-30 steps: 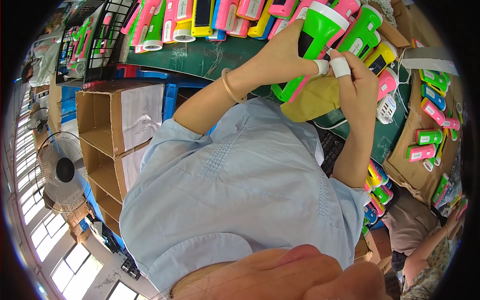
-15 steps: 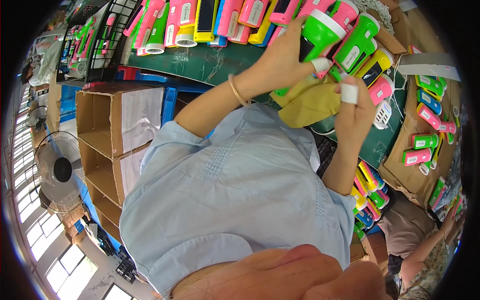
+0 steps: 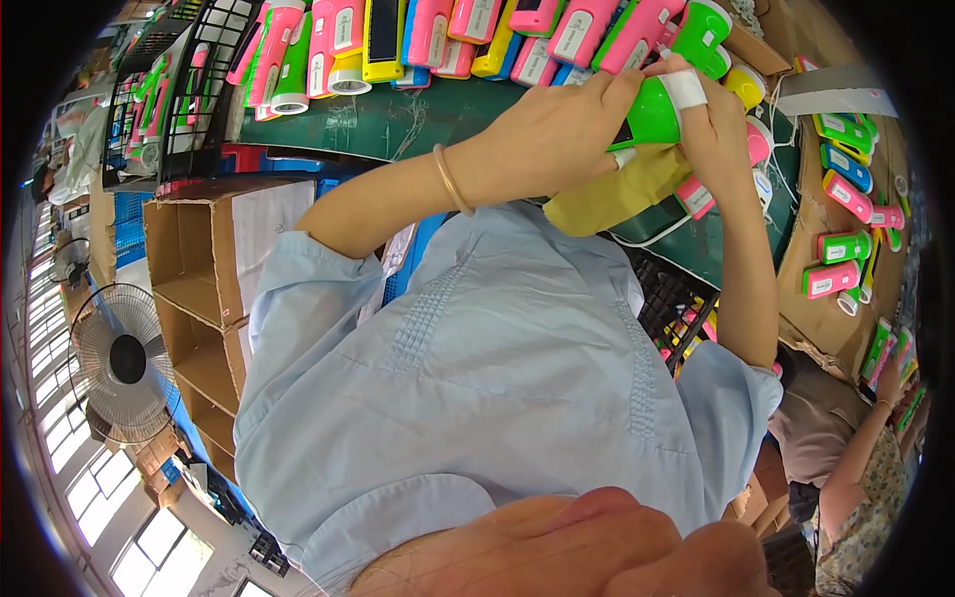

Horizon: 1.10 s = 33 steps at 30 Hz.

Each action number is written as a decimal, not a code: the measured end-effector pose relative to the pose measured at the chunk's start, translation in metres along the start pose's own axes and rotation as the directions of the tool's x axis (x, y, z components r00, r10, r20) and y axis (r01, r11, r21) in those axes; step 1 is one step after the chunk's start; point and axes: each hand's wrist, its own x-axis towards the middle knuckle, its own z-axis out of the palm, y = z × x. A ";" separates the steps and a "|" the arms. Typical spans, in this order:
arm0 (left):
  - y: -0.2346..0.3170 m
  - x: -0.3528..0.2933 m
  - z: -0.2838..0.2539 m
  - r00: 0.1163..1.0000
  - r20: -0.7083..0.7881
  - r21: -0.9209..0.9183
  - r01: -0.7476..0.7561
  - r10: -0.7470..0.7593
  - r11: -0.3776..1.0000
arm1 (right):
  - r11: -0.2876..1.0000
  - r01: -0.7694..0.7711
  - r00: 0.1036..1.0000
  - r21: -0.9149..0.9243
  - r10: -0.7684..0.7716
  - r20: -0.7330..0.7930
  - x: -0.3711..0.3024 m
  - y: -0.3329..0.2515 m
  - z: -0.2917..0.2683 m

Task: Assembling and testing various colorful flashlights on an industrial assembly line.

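Observation:
In my left hand (image 3: 557, 134) is a green flashlight (image 3: 654, 111), its body between my thumb and fingers above the table. My right hand (image 3: 714, 134) is closed around the head end of the same flashlight, with white tape wrapped on one finger; its fingertips are partly hidden. Right below the flashlight, a crumpled yellow-green cloth (image 3: 607, 199) lies at the table's near edge. A pink flashlight (image 3: 694, 196) rests beside my right wrist. Past my hands, several pink, green, yellow and blue flashlights (image 3: 428, 35) stand packed in a row.
The green table (image 3: 393, 124) carries a white cord (image 3: 652, 239). At the left are a black wire basket (image 3: 194, 109), cardboard compartments (image 3: 184, 249) and a fan (image 3: 126, 358). More flashlights lie on cardboard (image 3: 806, 308) at the right, where another person's arm (image 3: 856, 458) reaches in.
My right hand has moved up from beside the cloth onto the flashlight's head. My left hand has come lower with the flashlight, which has turned so its head points right.

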 end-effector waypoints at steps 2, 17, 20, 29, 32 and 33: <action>0.000 0.000 -0.002 1.000 0.027 0.070 -0.003 0.001 0.998 | 0.995 -0.004 0.998 -0.096 -0.001 -0.060 0.005 0.005 0.008; 0.000 -0.006 0.023 0.972 -0.226 -0.279 -0.007 -0.058 0.960 | 0.970 0.217 0.908 -0.112 -0.242 -0.343 -0.023 -0.044 0.034; 0.005 -0.006 0.041 0.891 -0.428 -0.446 -0.063 -0.151 0.893 | 0.951 0.265 0.848 -0.159 -0.309 -0.431 -0.024 -0.048 0.039; -0.004 -0.004 0.064 0.875 -0.433 -0.614 -0.110 -0.217 0.782 | 0.925 0.318 0.838 -0.207 -0.376 -0.394 -0.023 -0.038 0.037; 0.001 -0.004 0.054 0.906 -0.382 -0.621 -0.107 -0.181 0.776 | 0.887 0.415 0.794 -0.200 -0.461 -0.397 -0.020 -0.037 0.034; 0.002 -0.003 0.053 0.906 -0.381 -0.625 -0.105 -0.184 0.773 | 0.884 0.426 0.794 -0.193 -0.468 -0.389 -0.021 -0.038 0.031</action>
